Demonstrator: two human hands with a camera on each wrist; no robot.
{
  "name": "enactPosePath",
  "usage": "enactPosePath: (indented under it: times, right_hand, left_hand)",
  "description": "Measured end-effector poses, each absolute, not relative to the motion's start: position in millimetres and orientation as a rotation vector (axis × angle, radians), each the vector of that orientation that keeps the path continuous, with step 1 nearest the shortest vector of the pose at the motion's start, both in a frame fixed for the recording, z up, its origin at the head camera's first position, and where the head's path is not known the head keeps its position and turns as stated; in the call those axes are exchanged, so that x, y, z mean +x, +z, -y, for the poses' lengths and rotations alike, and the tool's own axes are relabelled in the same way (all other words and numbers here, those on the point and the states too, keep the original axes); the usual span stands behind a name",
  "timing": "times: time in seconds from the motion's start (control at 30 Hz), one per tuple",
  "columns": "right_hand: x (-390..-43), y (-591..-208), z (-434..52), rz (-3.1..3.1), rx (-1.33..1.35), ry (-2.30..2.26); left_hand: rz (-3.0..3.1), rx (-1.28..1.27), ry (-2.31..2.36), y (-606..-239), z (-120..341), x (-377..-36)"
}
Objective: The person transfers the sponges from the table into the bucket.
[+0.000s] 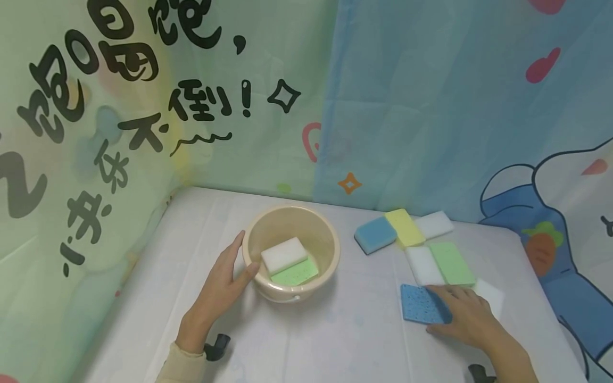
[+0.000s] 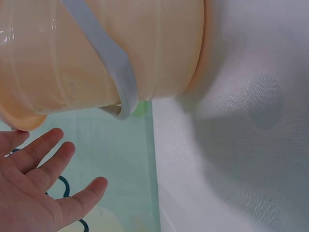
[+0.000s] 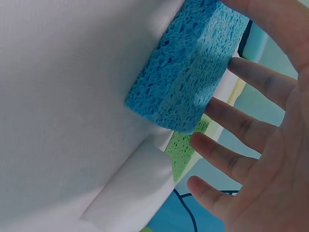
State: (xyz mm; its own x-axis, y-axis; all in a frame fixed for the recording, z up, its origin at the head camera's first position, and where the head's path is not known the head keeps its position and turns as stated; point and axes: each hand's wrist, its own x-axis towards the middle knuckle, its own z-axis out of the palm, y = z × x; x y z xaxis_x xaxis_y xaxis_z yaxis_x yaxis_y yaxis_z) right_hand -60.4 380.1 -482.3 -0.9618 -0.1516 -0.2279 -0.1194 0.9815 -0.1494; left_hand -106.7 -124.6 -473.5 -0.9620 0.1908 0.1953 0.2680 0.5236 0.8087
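A cream bucket [image 1: 330, 234] holds a white sponge [image 1: 283, 255] over a green sponge [image 1: 294, 273]. My left hand [image 1: 222, 284] rests against the bucket's left rim, its thumb at the near side. In the left wrist view, that hand's fingers are spread and fairly straight below the rim. To the right, a porous blue sponge [image 1: 416, 304] lies on the table. My right hand [image 1: 471, 316] spans its right end, thumb by the near edge and forefinger by the far edge. The right wrist view shows these fingers extended and spread, fingertips right at the blue sponge [image 3: 193, 67].
Beyond the right hand lie a white sponge [image 1: 423, 266], a green sponge [image 1: 451, 263], a blue one [image 1: 375, 235], a yellow one [image 1: 404, 227] and another white one [image 1: 435, 225]. A further white sponge [image 1: 490, 295] is partly behind the hand. Printed cloth [image 1: 407, 106] hangs behind the table.
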Motion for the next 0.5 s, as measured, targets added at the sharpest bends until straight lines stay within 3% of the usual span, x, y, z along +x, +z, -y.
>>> enactPosePath:
  times: [0.5]
  right_hand:
    - [-64.9,-485.7,-383.3,-2.862,-0.204,-0.203]
  left_hand:
    - [2.670,-0.401,-1.454,-473.0,125.3,-106.8]
